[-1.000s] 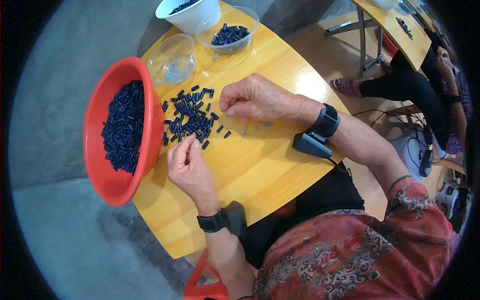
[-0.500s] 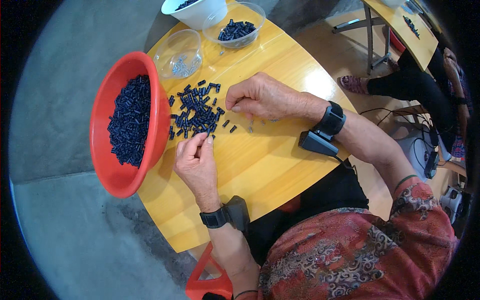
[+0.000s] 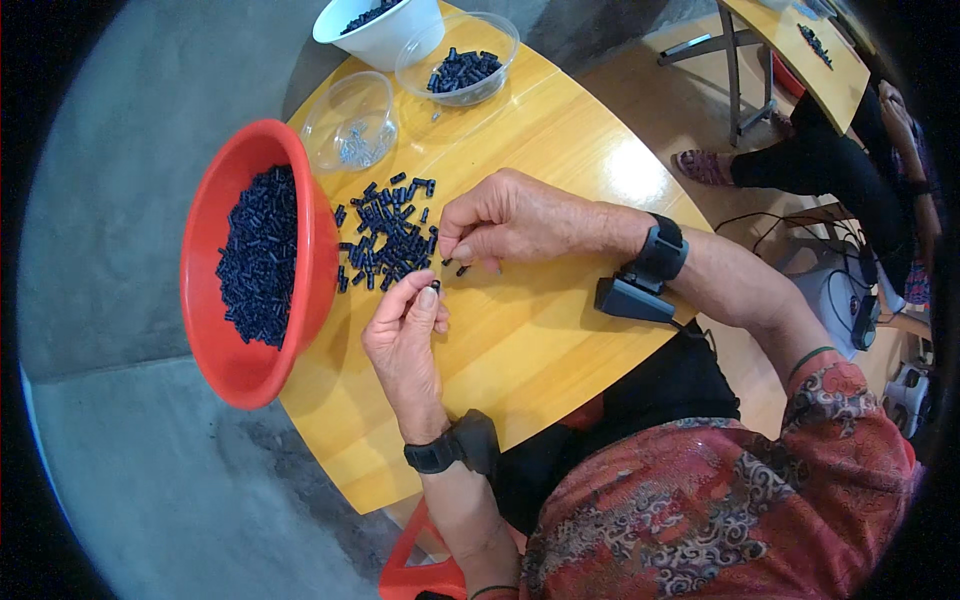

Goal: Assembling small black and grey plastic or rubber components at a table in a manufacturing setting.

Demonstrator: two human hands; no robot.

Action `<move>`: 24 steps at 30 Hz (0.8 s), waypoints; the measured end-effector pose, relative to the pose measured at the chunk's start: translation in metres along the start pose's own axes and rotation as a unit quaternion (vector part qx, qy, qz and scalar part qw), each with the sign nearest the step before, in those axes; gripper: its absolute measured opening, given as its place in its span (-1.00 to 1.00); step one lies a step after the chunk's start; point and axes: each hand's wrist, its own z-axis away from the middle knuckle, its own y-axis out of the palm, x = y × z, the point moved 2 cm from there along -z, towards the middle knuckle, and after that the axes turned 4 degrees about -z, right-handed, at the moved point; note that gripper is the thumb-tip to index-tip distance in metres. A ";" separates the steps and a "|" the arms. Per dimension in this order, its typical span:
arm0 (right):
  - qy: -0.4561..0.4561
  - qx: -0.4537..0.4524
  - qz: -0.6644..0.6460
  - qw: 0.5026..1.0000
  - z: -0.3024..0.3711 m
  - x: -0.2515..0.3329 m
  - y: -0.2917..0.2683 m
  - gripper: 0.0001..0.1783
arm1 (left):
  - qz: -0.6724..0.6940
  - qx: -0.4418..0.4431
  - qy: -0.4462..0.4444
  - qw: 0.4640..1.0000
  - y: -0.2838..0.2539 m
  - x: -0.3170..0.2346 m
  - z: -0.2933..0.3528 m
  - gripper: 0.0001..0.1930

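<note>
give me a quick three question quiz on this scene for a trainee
1. What does the left hand hold?
2. True or false: the big round red plastic basin is left of the loose pile of dark cylindrical pieces.
3. Which container holds the small silvery parts?
a) the red basin
b) the white plastic tub
c) the round clear plastic bowl nearest the red basin

Key:
1. A small dark cylindrical piece.
2. True.
3. c

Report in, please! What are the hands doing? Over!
Left hand: pinching a black piece. Right hand: pinched shut, any contents hidden. Black pile: just beyond left hand. Loose piece: close beside right hand.
</note>
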 end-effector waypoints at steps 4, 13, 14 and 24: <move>0.014 0.006 -0.012 1.000 0.000 0.003 0.002 -0.91 | 0.062 0.006 -0.029 0.998 0.002 -0.001 0.001 -0.72; 0.047 0.010 -0.063 0.997 0.001 0.005 0.007 -0.90 | 0.096 0.020 -0.061 0.993 0.000 -0.001 0.000 -0.75; 0.046 0.011 -0.063 0.997 0.001 0.005 0.008 -0.90 | 0.105 0.017 -0.063 0.992 0.000 -0.002 0.001 -0.79; 0.071 0.039 -0.123 0.989 0.002 0.004 0.014 -0.89 | 0.181 0.022 -0.064 0.981 -0.003 0.004 0.000 -0.79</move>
